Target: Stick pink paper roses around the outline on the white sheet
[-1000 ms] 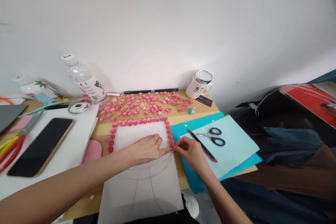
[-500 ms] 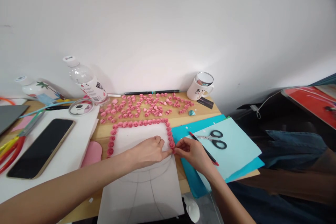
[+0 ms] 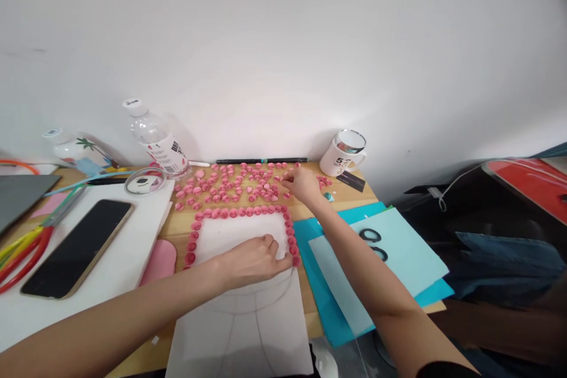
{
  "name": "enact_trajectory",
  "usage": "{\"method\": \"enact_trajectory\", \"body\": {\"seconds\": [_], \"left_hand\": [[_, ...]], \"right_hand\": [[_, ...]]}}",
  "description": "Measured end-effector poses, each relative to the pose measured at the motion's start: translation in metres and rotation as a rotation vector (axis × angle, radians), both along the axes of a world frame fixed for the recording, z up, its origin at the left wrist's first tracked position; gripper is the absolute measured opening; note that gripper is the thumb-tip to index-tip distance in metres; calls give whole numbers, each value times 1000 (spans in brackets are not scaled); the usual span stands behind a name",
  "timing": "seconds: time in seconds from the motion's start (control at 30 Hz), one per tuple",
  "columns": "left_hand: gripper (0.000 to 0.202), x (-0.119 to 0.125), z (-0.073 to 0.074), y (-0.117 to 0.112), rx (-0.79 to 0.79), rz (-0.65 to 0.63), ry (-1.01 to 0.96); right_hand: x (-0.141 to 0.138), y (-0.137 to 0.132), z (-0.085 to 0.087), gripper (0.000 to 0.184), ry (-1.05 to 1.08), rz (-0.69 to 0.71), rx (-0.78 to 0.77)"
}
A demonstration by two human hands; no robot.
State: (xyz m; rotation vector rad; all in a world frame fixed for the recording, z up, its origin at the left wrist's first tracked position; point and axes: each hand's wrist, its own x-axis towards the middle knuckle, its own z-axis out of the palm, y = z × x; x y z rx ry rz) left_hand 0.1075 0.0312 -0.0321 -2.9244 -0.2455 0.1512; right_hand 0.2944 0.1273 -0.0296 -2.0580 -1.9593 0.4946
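Pink rolls (image 3: pixel 241 212) edge sheet (image 3: pixel 241 336); left hand (image 3: pixel 254 258) curled at end roll (image 3: pixel 296 261), right hand (image 3: pixel 303 184) over loose rolls (image 3: pixel 252 197); both grips unclear.

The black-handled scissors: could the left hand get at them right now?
Probably not easily: the right forearm crosses between the left hand and the black-handled scissors, hiding their blades.

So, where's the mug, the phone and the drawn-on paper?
Mug (image 3: pixel 335 157): head view, white side wall.
Phone (image 3: pixel 77 248): head view, dark screen.
Drawn-on paper (image 3: pixel 244 331): head view, blank area between two drawn lines.
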Motion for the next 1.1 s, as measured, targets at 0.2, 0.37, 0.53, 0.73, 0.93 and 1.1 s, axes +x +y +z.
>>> {"method": "enact_trajectory", "body": {"seconds": [0.2, 0.37, 0.53, 0.73, 0.93, 1.1], "left_hand": [[25, 1, 2, -1, 60, -35, 19], [25, 2, 2, -1, 72, -55, 28], [25, 1, 1, -2, 77, -43, 20], [24, 1, 1, -2, 100, -54, 4], [33, -3, 0, -2, 66, -52, 48], [38, -7, -2, 1, 34, -63, 20]], "right_hand": [[-20, 21, -3, 16, -125, -68, -105], [-27, 24, -5, 16, -164, -66, -154], [-28, 23, -4, 18, -183, -58, -163], [-31, 23, -8, 18, -175, -48, -118], [-12, 3, 14, 19, -113, -50, -12], [14, -73, 27, 21, 235, 40, 6]]}}
